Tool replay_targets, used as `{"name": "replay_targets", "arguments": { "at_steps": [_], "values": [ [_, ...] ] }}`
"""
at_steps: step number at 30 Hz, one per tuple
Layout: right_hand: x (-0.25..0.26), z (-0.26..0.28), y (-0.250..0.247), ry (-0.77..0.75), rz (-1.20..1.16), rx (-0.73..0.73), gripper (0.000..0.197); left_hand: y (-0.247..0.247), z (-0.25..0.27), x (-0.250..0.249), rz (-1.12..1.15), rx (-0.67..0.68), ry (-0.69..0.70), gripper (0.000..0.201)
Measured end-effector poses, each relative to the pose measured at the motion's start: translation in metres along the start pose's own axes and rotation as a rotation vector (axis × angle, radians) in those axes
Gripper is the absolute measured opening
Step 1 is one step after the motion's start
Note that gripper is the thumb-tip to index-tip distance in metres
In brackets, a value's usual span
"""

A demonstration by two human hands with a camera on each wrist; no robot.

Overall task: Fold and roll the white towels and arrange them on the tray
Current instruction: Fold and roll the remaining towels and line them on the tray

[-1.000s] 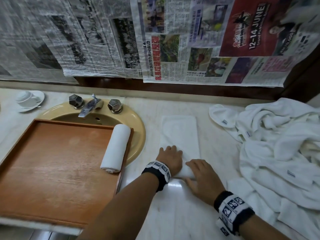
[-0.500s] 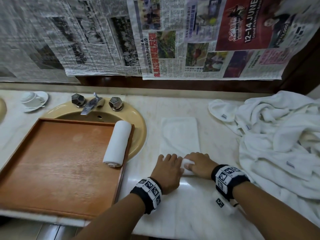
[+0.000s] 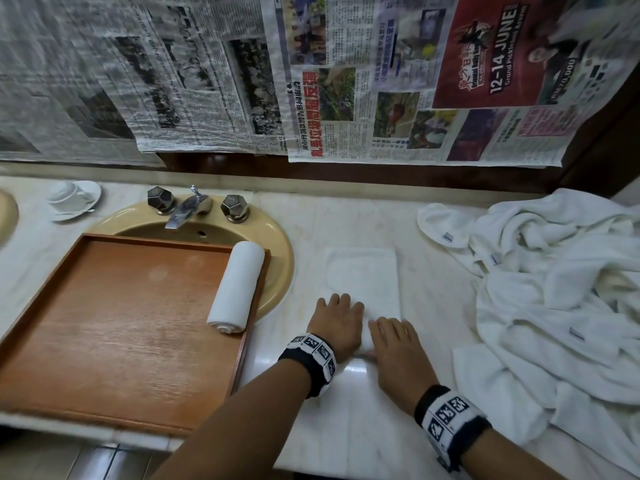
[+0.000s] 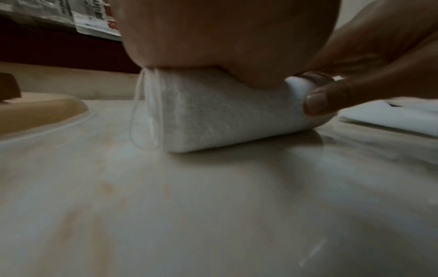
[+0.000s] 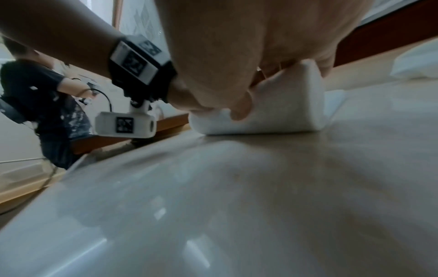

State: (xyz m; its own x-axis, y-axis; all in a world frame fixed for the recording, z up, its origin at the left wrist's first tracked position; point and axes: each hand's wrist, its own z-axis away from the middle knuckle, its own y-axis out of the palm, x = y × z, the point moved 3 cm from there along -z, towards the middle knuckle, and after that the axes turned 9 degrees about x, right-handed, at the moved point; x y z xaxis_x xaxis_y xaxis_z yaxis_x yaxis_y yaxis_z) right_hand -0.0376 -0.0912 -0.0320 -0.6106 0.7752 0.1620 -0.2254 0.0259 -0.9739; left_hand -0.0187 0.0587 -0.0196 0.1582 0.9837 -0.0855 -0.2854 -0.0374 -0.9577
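Observation:
A folded white towel strip (image 3: 362,275) lies on the marble counter, and its near end is rolled up into a roll (image 4: 225,116) (image 5: 272,112). My left hand (image 3: 337,320) presses its palm on the roll's left part, with the fingers lying forward over the flat towel. My right hand (image 3: 394,341) holds the roll's right end, thumb (image 4: 317,102) on the near side and fingers over the top. One finished rolled towel (image 3: 235,287) lies along the right edge of the wooden tray (image 3: 121,323).
A heap of loose white towels (image 3: 554,289) covers the counter at the right. The tray rests over a beige sink (image 3: 277,258) with a tap (image 3: 187,209). A cup on a saucer (image 3: 71,199) stands at the far left. Newspaper hangs on the wall behind.
Both hands have rolled the towel's near end away from me. The right hand has turned from lying across the roll to lying alongside the left hand.

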Motion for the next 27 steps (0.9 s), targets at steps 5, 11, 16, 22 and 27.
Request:
{"name": "replay_targets", "arguments": {
  "at_steps": [5, 11, 16, 22, 27],
  "values": [
    [-0.011, -0.025, -0.014, 0.018, -0.093, 0.121, 0.035, 0.007, 0.011, -0.003, 0.031, -0.146, -0.021, 0.008],
    [-0.021, -0.063, -0.028, 0.166, -0.064, 0.287, 0.027, 0.013, 0.013, 0.001, 0.013, -0.158, 0.064, 0.019],
    [-0.028, -0.069, -0.027, 0.182, -0.135, 0.155, 0.029, -0.002, -0.013, 0.01, -0.06, -0.065, 0.099, 0.024],
    [-0.017, -0.032, -0.009, 0.073, 0.022, -0.05, 0.052, -0.013, -0.039, 0.015, -0.077, -0.052, 0.05, 0.039],
    [-0.029, -0.054, -0.006, 0.087, -0.023, 0.03, 0.064, -0.018, -0.061, 0.022, -0.016, -0.108, -0.011, 0.031]
  ]
}}
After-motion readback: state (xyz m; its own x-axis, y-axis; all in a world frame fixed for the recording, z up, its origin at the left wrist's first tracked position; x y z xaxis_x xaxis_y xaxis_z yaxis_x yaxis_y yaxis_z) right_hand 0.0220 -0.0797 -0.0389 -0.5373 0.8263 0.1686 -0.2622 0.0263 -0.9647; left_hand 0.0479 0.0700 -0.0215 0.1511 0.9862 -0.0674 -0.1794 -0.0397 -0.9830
